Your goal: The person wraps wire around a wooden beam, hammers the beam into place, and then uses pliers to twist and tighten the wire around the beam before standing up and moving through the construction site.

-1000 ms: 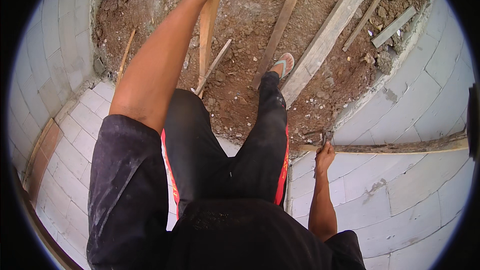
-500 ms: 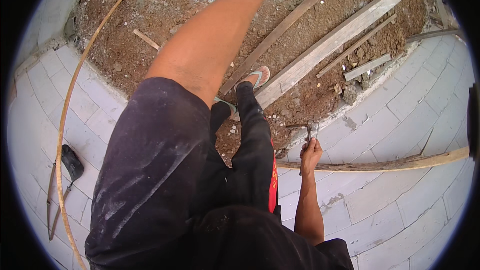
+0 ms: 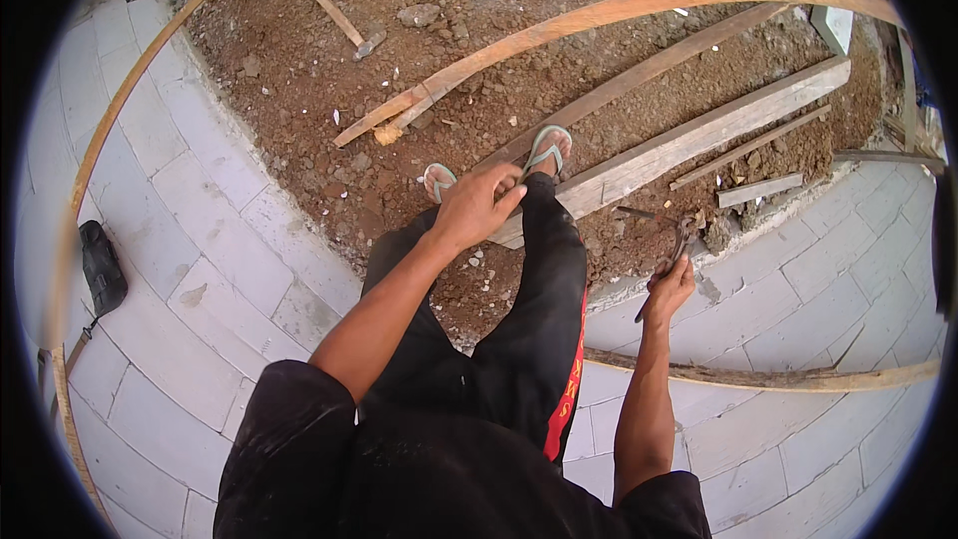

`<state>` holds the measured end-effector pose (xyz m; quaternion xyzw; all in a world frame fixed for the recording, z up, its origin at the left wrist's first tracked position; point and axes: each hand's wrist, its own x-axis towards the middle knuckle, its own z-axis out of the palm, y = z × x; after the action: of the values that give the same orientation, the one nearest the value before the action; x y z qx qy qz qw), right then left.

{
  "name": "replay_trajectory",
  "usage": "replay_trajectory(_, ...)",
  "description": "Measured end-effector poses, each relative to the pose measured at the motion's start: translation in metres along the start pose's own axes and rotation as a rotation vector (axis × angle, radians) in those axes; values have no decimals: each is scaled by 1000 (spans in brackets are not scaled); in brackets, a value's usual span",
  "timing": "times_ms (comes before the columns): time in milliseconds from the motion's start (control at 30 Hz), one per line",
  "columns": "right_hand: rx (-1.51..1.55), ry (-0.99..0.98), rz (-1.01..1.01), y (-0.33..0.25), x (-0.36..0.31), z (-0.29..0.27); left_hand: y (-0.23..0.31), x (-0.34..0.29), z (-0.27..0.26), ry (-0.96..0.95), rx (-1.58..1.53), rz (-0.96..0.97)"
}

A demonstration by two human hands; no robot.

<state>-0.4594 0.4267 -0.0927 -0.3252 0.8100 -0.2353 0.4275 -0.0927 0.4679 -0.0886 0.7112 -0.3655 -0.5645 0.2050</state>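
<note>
My right hand (image 3: 671, 289), on the right over the floor's edge, grips the handle of a hammer (image 3: 683, 237) with a dark, narrow head, slightly blurred. The head points left over the soil. In front of my right knee is my left hand (image 3: 477, 208), its fingers curled and the thumb close to the index finger. Anything between those fingers is hidden or too small to make out. Beyond this hand, a long wooden slat (image 3: 589, 15) crosses the view, its near end by a short wood piece (image 3: 404, 120). A second hammer (image 3: 344, 20) with a wooden handle lies on the soil.
A wide plank (image 3: 699, 130), a longer board (image 3: 649, 75) and smaller strips (image 3: 760, 190) lie on the brown soil by my sandalled feet. Pale block flooring (image 3: 200, 240) borders it. A thin strip (image 3: 95, 150) curves along the left, beside a black pouch (image 3: 103, 269). Another timber (image 3: 758, 376) runs right.
My left arm has come back from far ahead to near my knees. The long slat has come into view. My right hand and its hammer have shifted up and right in view.
</note>
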Motion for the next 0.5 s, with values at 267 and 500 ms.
replay_trajectory(267, -39, -547, -96, 94, 177, 259, -303, 99, 120, 135, -180, -489)
replay_trajectory(500, -326, -652, -279, 277, 323, 437, -488, 253, 154, 679, -914, -405)
